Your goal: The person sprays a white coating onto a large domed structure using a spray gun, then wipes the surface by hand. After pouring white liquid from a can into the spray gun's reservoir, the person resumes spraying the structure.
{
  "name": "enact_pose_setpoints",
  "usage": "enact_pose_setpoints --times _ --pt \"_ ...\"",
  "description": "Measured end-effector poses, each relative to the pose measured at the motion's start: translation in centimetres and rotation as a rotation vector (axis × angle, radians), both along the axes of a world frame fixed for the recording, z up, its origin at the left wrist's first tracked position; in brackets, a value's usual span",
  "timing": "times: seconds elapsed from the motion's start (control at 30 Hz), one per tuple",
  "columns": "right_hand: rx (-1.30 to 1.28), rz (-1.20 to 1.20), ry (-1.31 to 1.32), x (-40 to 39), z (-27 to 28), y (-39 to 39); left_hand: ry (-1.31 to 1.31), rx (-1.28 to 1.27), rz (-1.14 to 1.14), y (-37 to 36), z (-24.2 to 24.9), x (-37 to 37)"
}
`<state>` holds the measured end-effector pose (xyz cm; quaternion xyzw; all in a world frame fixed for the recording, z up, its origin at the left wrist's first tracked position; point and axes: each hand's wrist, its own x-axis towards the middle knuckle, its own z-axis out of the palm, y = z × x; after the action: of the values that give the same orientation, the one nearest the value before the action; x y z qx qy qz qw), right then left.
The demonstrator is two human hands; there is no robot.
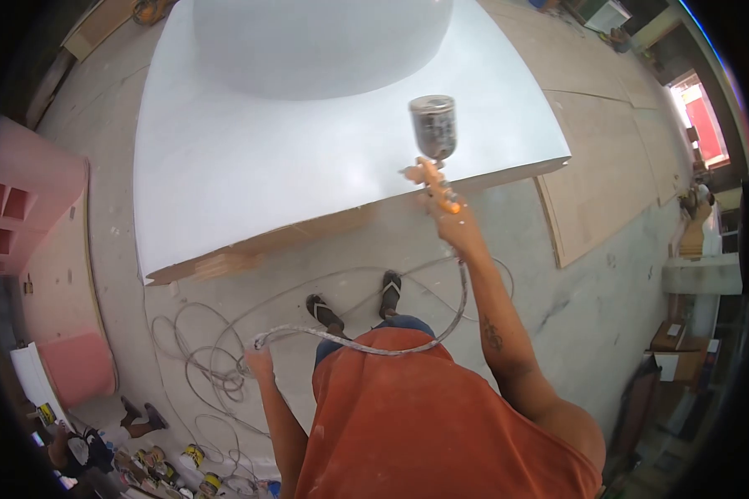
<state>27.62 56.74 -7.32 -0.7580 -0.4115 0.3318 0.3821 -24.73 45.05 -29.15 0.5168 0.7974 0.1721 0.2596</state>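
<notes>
My right hand (451,220) is closed around a paint spray gun (431,176) with an orange body and a paint-stained metal cup (434,129) on top. The gun is held over the near edge of a large white-coated panel (308,158), toward its right side. From the gun's handle, an air hose (391,352) loops down across my front to my left side. There my left hand (259,359) is wrapped round the hose, low and away from the panel. Its fingers are small in view and partly hidden.
Loose hose coils (212,349) lie on the concrete floor by my feet. A pink piece of furniture (33,200) stands at left. Flat brown boards (599,175) cover floor at right. Several paint cans (193,456) and another person's feet (146,416) are at lower left.
</notes>
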Motion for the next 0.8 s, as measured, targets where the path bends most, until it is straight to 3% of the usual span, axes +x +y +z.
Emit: enact_pose_setpoints --times 0.07,0.1,0.17,0.3,0.5,0.8 --pt "-0.159 0.022 0.303 -5.5 2.6 0.7 -0.013 -0.018 0.043 0.0 -0.7 -3.9" --pt "-0.16 0.035 0.306 -7.1 2.7 1.3 -0.034 -0.035 0.075 -0.2 -1.0 -5.4" --pt "-0.186 0.158 0.644 -9.5 2.7 1.8 -0.062 0.025 0.073 -0.6 -0.4 -6.9" --pt "-0.203 0.147 0.768 -12.0 2.5 2.5 -0.118 0.017 0.067 0.0 -0.8 -8.7" --pt "-0.039 -0.183 0.322 -6.4 1.1 1.8 -0.136 0.008 -0.037 1.9 0.2 -7.5" --pt "0.068 -0.441 -0.133 17.8 -2.2 1.2 -0.184 -0.019 -0.177 3.9 2.6 4.3"
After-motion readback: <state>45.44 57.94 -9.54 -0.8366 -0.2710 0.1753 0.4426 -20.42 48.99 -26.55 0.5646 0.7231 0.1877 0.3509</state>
